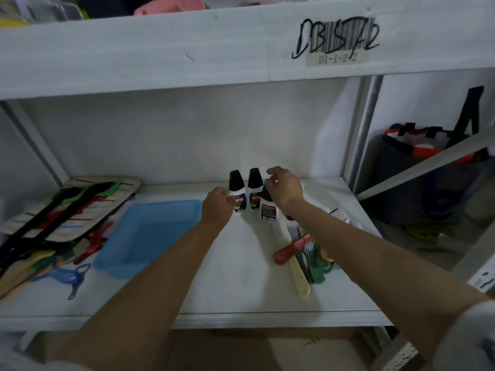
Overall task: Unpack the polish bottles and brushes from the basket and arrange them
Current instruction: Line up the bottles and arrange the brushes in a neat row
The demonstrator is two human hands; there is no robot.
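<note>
Overhead, a label (338, 59) reading "DI-1-2-2" is stuck to the front edge of the upper shelf board, below a barcode scrawled over in black marker; the print on the bottle labels is too small to be read. Three polish bottles with black caps are stood upright on the white shelf (241, 263): the left bottle (237, 195), the middle bottle (254, 192) just beside it, and the front bottle (267, 207) a little nearer the camera. The left hand (217, 207) is stretched forward with its fingers curled against the label of the left bottle; whether the grip is closed around it cannot be told. The right hand (285, 190) is arched over the front bottle, fingers bent and spread, fingertips at its cap; no firm hold can be made out. The blue basket (150, 234) is seen empty to the left of the forearms. The brushes are laid to the right: a red-handled brush (293, 249) is crossed over a cream-handled brush (297, 269), with a green brush (316, 266) beside them.
</note>
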